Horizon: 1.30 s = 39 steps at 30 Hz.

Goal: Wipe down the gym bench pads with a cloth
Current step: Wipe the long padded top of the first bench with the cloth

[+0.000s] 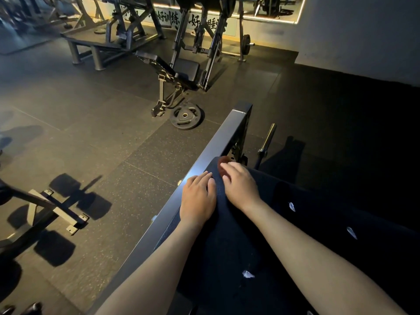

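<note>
On my feed from the head camera, two bare hands lie side by side at the upper end of a black upholstered bench pad (306,235), in a dimly lit gym. The left hand (197,198) lies flat, fingers straight and close together, on a dark fine-textured cloth (218,185) spread over the pad's left edge. The right hand (241,187) rests just beside it, palm down, its fingers relaxed and pressed on the same fabric. The hands are near each other but not touching; a narrow strip of cloth shows between them. Neither hand grips anything. A small reddish-brown patch (223,160) peeks out past the right fingertips (I cannot tell what it is).

The pad bears several small white tears (248,274) in its covering. A grey square-section steel beam (211,153) runs along the pad's left side, touching the left hand's outer edge. A chrome barbell sleeve (268,138) lies on the floor beyond the pad.

On the dark speckled rubber floor (102,144), a black round weight plate (186,115) lies flat beside the foot of a black adjustable incline bench (179,70), well apart from the hands.
</note>
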Each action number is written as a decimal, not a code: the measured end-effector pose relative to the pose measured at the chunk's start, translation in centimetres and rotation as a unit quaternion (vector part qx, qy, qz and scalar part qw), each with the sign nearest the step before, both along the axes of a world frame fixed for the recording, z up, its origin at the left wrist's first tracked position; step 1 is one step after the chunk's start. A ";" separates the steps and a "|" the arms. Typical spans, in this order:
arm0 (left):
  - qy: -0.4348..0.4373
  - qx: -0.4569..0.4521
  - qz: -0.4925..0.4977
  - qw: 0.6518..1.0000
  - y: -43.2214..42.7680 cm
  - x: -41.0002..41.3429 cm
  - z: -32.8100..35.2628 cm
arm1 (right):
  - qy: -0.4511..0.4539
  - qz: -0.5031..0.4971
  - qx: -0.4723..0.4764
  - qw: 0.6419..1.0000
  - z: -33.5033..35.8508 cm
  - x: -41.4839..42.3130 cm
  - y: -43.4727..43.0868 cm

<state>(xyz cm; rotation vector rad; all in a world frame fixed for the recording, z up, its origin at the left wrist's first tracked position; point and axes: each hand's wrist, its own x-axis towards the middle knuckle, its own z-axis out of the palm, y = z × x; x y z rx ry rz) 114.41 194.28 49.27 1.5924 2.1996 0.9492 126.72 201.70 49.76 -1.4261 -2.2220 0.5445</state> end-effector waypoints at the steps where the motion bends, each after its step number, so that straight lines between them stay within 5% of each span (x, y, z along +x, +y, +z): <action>1: -0.004 0.008 -0.002 1.000 0.1 -0.1 0.0 | 0.011 0.025 0.010 1.000 -0.2 -0.4 -1.0; 4: -0.005 0.019 -0.005 1.000 0.2 -0.1 0.0 | 0.019 0.071 0.020 0.997 -0.3 -0.4 -1.6; 10: -0.015 -0.011 0.021 1.000 0.5 -0.1 -0.5 | -0.013 -0.022 -0.010 1.000 0.0 -0.8 4.1; 19: -0.041 0.026 0.018 0.999 -0.2 -0.3 0.1 | 0.014 0.124 -0.007 0.992 0.1 -0.9 -0.1; 24: -0.035 0.001 0.042 0.999 0.3 0.1 0.0 | -0.009 0.016 -0.024 1.000 0.3 -1.8 4.1; 32: -0.108 0.066 0.053 0.990 -1.8 -0.9 0.7 | 0.005 0.119 -0.010 0.993 0.3 -1.5 -2.7; 36: 0.017 0.042 0.045 0.998 -6.1 -1.1 -0.7 | -0.006 0.159 0.022 0.987 -0.3 0.4 -5.3; 39: 0.067 0.019 0.037 0.997 -7.7 -1.1 -1.2 | -0.007 0.067 0.013 0.998 -0.6 1.0 -2.9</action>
